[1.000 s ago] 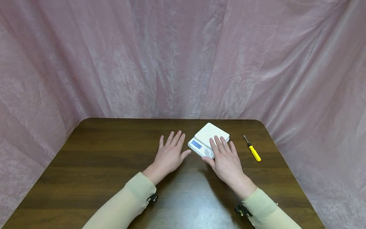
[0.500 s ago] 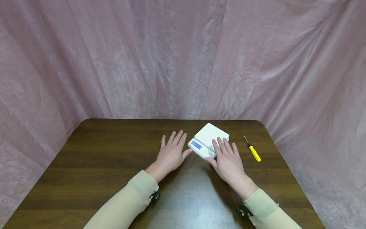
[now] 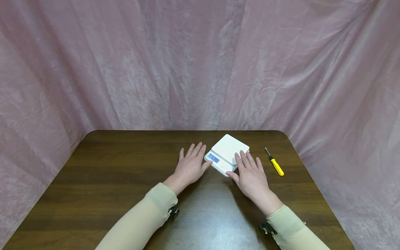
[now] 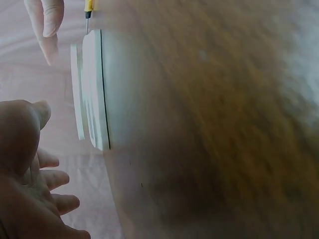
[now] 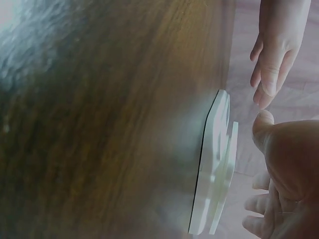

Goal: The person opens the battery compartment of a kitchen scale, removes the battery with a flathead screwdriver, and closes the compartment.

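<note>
A white digital scale (image 3: 229,147) with a blue lit display (image 3: 214,158) showing digits lies turned at an angle on the table. Just left of it is my left hand (image 3: 190,168), fingers spread and straight, its thumb overlapping the scale's left corner in the head view. My right hand (image 3: 251,178) is spread over the scale's front right side, hiding part of it. Both wrist views show daylight between the hands and the scale: the left hand (image 4: 20,164) is raised off the tabletop, and so is the right hand (image 5: 294,169). Neither holds anything.
A yellow-handled screwdriver (image 3: 276,167) lies right of the scale, its tip pointing away. The dark wooden table (image 3: 109,180) has rounded far corners. Pink curtains (image 3: 175,69) hang behind it and at both sides.
My left hand has drifted slightly right, closer to the scale. The right hand has shifted a little to the right, uncovering more of the scale's front. The head view has shifted slightly.
</note>
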